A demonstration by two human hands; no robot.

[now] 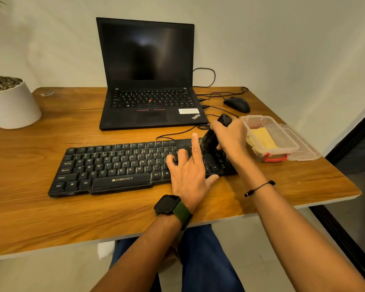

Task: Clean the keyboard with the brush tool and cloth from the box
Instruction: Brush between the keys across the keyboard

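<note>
Black brush tool (pixel 214 133) clenched in right hand (pixel 230 135) grip | bristles on keyboard (pixel 122 165) | left hand (pixel 188 173) released, spread on keys

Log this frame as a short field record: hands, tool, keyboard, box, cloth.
left hand: flat on keyboard, index raised
right hand: gripping brush
brush: black, bristles on the keyboard's right end
keyboard: black, on table, in front of laptop
box: clear, open, right of keyboard
cloth: yellow, inside box

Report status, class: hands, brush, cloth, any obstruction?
Right hand gripping brush over keyboard right end. Left hand steadying keys. Cloth in box. Nothing blocking.
</note>
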